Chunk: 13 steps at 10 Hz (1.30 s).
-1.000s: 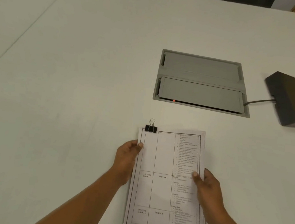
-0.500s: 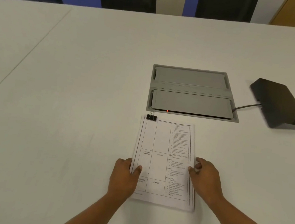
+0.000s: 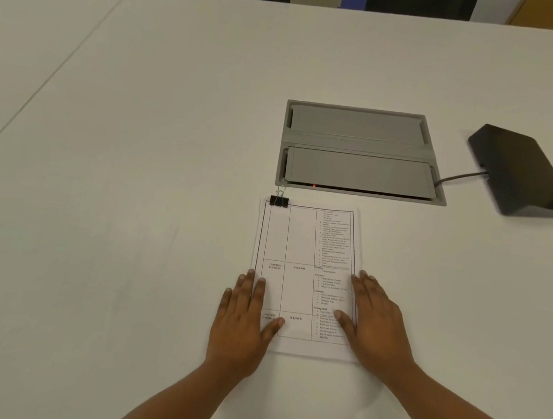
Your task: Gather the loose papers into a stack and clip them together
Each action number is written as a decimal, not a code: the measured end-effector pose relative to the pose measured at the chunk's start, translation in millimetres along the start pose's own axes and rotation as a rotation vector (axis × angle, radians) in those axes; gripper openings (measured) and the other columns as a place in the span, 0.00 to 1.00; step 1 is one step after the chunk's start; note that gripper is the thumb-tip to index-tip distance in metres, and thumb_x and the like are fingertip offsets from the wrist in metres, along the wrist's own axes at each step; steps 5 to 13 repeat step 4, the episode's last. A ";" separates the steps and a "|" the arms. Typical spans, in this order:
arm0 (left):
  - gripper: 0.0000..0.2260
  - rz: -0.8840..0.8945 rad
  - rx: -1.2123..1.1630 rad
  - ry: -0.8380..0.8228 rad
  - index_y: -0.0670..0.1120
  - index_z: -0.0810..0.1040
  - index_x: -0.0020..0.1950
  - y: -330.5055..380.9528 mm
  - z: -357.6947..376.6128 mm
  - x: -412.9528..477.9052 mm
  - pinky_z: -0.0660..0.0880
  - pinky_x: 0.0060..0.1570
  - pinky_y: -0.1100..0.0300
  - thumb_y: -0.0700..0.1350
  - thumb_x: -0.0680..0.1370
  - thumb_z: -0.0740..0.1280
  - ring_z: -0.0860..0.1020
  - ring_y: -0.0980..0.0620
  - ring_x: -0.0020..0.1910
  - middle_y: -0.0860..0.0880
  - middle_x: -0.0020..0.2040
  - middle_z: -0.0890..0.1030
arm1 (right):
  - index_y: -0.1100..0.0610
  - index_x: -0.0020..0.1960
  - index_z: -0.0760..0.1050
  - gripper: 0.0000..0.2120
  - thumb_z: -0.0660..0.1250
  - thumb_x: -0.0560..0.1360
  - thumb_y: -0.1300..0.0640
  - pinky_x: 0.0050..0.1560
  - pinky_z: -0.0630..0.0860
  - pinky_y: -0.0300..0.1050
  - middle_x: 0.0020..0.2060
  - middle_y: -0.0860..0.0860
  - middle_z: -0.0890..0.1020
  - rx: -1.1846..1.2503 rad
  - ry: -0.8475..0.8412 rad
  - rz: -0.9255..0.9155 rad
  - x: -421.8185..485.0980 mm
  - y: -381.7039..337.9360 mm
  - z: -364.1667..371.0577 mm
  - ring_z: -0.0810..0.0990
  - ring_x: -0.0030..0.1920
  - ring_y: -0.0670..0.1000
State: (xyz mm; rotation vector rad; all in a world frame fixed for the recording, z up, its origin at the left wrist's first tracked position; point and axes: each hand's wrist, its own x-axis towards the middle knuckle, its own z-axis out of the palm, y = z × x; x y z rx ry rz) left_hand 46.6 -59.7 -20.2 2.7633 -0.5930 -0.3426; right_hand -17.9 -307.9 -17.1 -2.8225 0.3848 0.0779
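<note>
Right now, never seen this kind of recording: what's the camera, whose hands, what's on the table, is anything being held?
There is no machine here. A person wears one wide-angle camera on the head, looking forward and down, so the two arms enter from the bottom edge of the picture.

On the white table lies a stack of printed papers showing a timetable-like grid. A black binder clip sits on the stack's top left corner, so the clipping looks done.

The left hand lies flat and open over the stack's left edge; the right hand lies flat and open over its right edge. Neither is gripping anything; they only rest on the paper.

Beyond the stack is a grey cable box set into the table, with a small red light at its near edge. To its right sits a black wedge-shaped device with a cable running to the box.
</note>
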 end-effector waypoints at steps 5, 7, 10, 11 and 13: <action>0.41 -0.091 0.102 0.016 0.49 0.39 0.79 4.1 -18.7 5.8 0.40 0.77 0.50 0.71 0.72 0.31 0.43 0.49 0.80 0.50 0.81 0.43 | 0.53 0.79 0.43 0.44 0.52 0.73 0.29 0.75 0.51 0.52 0.80 0.49 0.51 0.054 -0.156 0.114 -3.2 -14.3 -17.2 0.48 0.79 0.51; 0.41 -0.091 0.102 0.016 0.49 0.39 0.79 4.1 -18.7 5.8 0.40 0.77 0.50 0.71 0.72 0.31 0.43 0.49 0.80 0.50 0.81 0.43 | 0.53 0.79 0.43 0.44 0.52 0.73 0.29 0.75 0.51 0.52 0.80 0.49 0.51 0.054 -0.156 0.114 -3.2 -14.3 -17.2 0.48 0.79 0.51; 0.41 -0.091 0.102 0.016 0.49 0.39 0.79 4.1 -18.7 5.8 0.40 0.77 0.50 0.71 0.72 0.31 0.43 0.49 0.80 0.50 0.81 0.43 | 0.53 0.79 0.43 0.44 0.52 0.73 0.29 0.75 0.51 0.52 0.80 0.49 0.51 0.054 -0.156 0.114 -3.2 -14.3 -17.2 0.48 0.79 0.51; 0.41 -0.091 0.102 0.016 0.49 0.39 0.79 4.1 -18.7 5.8 0.40 0.77 0.50 0.71 0.72 0.31 0.43 0.49 0.80 0.50 0.81 0.43 | 0.53 0.79 0.43 0.44 0.52 0.73 0.29 0.75 0.51 0.52 0.80 0.49 0.51 0.054 -0.156 0.114 -3.2 -14.3 -17.2 0.48 0.79 0.51; 0.41 -0.091 0.102 0.016 0.49 0.39 0.79 4.1 -18.7 5.8 0.40 0.77 0.50 0.71 0.72 0.31 0.43 0.49 0.80 0.50 0.81 0.43 | 0.53 0.79 0.43 0.44 0.52 0.73 0.29 0.75 0.51 0.52 0.80 0.49 0.51 0.054 -0.156 0.114 -3.2 -14.3 -17.2 0.48 0.79 0.51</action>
